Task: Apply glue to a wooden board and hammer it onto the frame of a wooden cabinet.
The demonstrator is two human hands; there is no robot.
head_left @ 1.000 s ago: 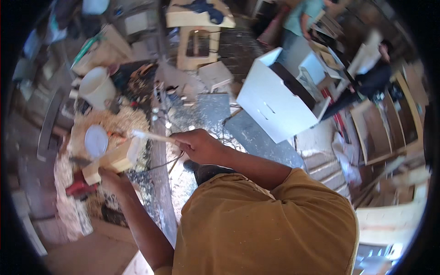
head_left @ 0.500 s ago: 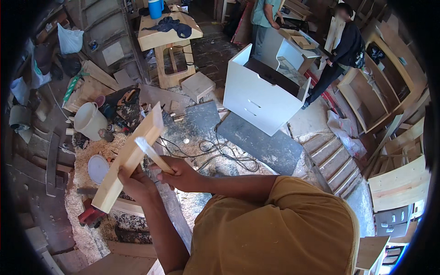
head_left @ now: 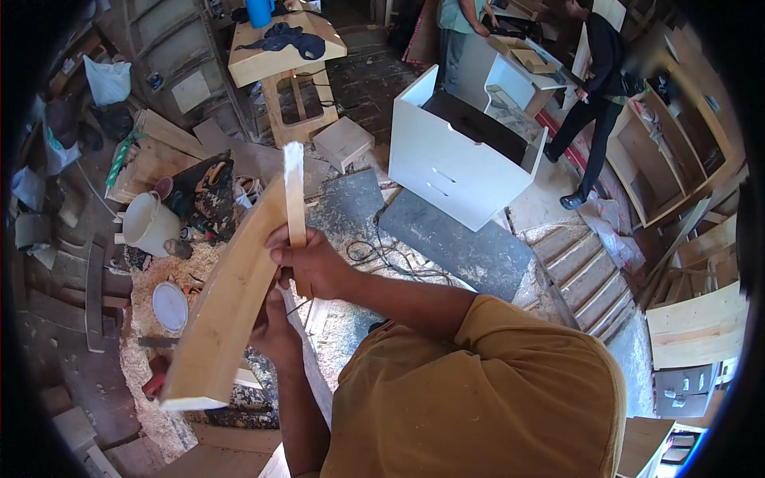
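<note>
While my left hand [head_left: 275, 334] grips the pale wooden board [head_left: 227, 307] from behind, fingers curled shut around its lower half, my right hand [head_left: 311, 263] is closed on a thin wooden stick [head_left: 295, 195] and presses it flat against the board's right long edge. From the head camera, the board stands raised in front of my chest, tilted with its top end up and to the right and its sawn bottom end down by my left elbow, well clear of the sawdust-strewn floor [head_left: 171, 263].

I judge the board stiff and moderately light, dry softwood with a smooth planed face that could slide in a loose palm, so holding it near the middle, as I do, balances it best. The stick looks slender and easy to snap; I would pinch it low, close to where it meets the board, not at its white-tipped free end.

Below, by the board's left edge, a white bucket [head_left: 147, 223] and a round white lid [head_left: 170, 306] sit on the floor.
</note>
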